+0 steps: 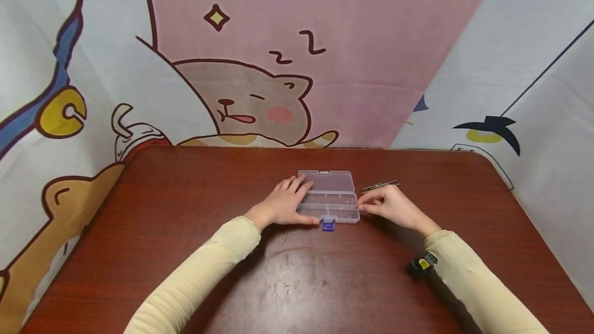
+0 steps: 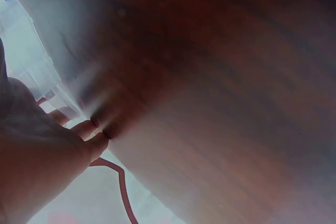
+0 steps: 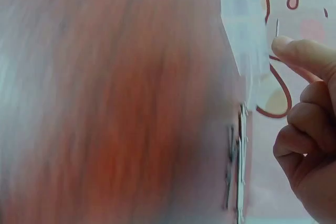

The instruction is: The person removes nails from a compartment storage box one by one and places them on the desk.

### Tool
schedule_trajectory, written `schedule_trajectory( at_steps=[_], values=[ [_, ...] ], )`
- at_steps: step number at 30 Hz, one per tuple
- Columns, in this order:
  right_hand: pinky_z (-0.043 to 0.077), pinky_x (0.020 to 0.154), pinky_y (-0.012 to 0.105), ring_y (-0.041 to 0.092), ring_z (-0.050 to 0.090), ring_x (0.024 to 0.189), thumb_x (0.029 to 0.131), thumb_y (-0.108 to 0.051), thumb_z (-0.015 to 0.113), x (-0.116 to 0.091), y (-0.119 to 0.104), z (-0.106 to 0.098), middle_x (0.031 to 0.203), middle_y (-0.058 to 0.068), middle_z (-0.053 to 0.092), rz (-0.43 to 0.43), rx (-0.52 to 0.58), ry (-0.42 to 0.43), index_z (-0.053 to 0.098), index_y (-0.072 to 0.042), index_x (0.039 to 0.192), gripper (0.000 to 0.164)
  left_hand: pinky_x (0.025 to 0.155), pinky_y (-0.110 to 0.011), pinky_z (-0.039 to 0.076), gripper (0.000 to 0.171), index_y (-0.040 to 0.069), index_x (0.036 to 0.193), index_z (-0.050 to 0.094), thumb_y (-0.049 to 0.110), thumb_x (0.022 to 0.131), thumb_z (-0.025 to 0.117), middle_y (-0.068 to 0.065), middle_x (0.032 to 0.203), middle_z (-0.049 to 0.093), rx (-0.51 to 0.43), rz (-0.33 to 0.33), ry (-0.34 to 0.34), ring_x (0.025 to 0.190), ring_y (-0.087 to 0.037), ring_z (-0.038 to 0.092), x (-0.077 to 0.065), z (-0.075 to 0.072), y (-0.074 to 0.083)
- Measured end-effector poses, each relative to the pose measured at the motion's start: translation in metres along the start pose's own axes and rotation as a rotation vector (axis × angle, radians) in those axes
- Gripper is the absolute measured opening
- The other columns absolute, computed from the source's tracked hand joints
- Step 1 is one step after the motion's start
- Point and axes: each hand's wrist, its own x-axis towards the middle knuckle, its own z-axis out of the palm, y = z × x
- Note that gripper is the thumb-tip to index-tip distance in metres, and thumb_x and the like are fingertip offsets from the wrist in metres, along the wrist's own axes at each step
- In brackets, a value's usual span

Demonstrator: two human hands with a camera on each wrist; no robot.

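Note:
A clear plastic compartment box [image 1: 327,205] lies on the table with its lid [image 1: 328,182] folded back and a blue latch [image 1: 328,225] at its front. On the box's left side rests my left hand [image 1: 282,204], fingers spread and fairly straight, thumb along the front edge. At the right edge, my right hand [image 1: 392,207] pinches a thin metal rod [image 3: 277,28] between thumb and index finger; the other fingers are curled in. Its exact kind is too small to tell. More slim metal rods [image 1: 379,185] lie just behind this hand.
The brown wooden table [image 1: 185,246] extends around the box on all sides. Behind it hangs a cartoon-printed cloth [image 1: 362,66], which also runs along both sides. A dark device with a yellow label [image 1: 424,262] is strapped at the right wrist.

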Motion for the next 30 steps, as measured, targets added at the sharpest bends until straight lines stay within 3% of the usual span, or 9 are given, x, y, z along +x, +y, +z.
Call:
schedule_trajectory(
  at_steps=[13, 22, 30],
  values=[
    [0.029, 0.048, 0.023, 0.004, 0.034, 0.052, 0.086, -0.008, 0.073, -0.021, 0.021, -0.031, 0.057, -0.01, 0.042, 0.127, -0.158, 0.116, 0.075, -0.01, 0.086, 0.002, 0.112, -0.048, 0.017, 0.101, 0.012, 0.155, 0.022, 0.074, 0.081, 0.054, -0.016, 0.158, 0.015, 0.038, -0.004, 0.005, 0.142, -0.036, 0.018, 0.0, 0.001, -0.006],
    [0.029, 0.05, 0.024, 0.003, 0.033, 0.05, 0.086, -0.008, 0.073, -0.027, 0.034, -0.032, 0.056, -0.008, 0.045, 0.148, -0.203, 0.145, 0.075, -0.007, 0.086, 0.003, 0.113, -0.047, 0.016, 0.102, 0.013, 0.155, 0.021, 0.075, 0.08, 0.053, -0.014, 0.159, 0.014, 0.053, -0.015, -0.001, 0.143, -0.035, 0.017, 0.0, 0.002, -0.008],
    [0.028, 0.049, 0.025, 0.004, 0.033, 0.049, 0.085, -0.008, 0.073, -0.028, 0.043, -0.028, 0.054, -0.008, 0.043, 0.166, -0.231, 0.141, 0.075, -0.011, 0.085, 0.003, 0.112, -0.049, 0.016, 0.103, 0.011, 0.155, 0.022, 0.074, 0.081, 0.054, -0.017, 0.159, 0.013, 0.033, -0.019, -0.006, 0.142, -0.037, 0.017, -0.003, 0.001, -0.002]
  ],
)
